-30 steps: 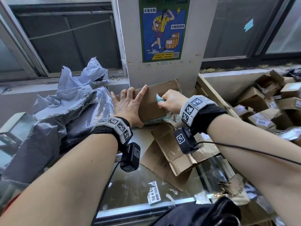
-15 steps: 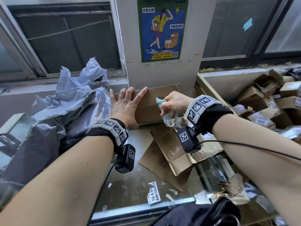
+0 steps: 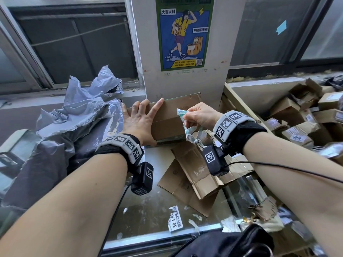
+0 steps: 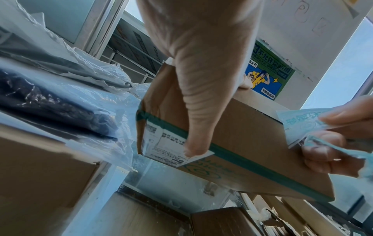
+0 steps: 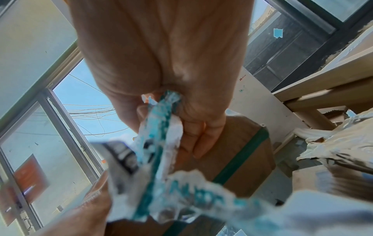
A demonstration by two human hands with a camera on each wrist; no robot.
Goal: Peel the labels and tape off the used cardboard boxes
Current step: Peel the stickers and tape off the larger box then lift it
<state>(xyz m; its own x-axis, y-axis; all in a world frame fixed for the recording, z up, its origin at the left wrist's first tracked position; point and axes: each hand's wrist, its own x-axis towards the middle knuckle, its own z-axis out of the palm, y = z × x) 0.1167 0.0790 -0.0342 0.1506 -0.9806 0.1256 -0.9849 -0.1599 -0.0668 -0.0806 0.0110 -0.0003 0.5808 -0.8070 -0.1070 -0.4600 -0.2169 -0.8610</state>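
**A:** How are the hands placed?

**B:** The left hand [image 3: 141,120] lies flat on the cardboard box [image 3: 172,123], fingers straight and spread over its top and upper edge. From the left wrist view the thumb [image 4: 201,111] runs down the near face, its tip pressing on a white shipping label [image 4: 161,140] at the lower corner. The forearm reaches in from the lower left.

**B:** The right hand [image 3: 201,115] is closed into a fist around a crumpled strip of teal-printed tape [image 3: 189,127], thumb and forefinger pinching it near the top. Its forearm comes in from the right, wrist raised just above the box's right end.

**A:** And the box?

**B:** Plain brown, long and low, standing on a glass-topped counter [image 3: 157,216] against the foot of a white pillar [image 3: 185,84]. A teal band [image 4: 252,162] runs along its lower edge and up the left corner. The label there is still stuck on, one corner lifting off.

**A:** The tape?

**B:** Wrinkled and bunched, hanging down out of the fist in ragged folds. Whether any of it is still attached to the box, I cannot tell.

**A:** Around it?

**B:** Grey plastic mailer bags [image 3: 74,123] heaped to the left, touching the box. Flattened cardboard [image 3: 194,175] lies in front, under the right wrist.
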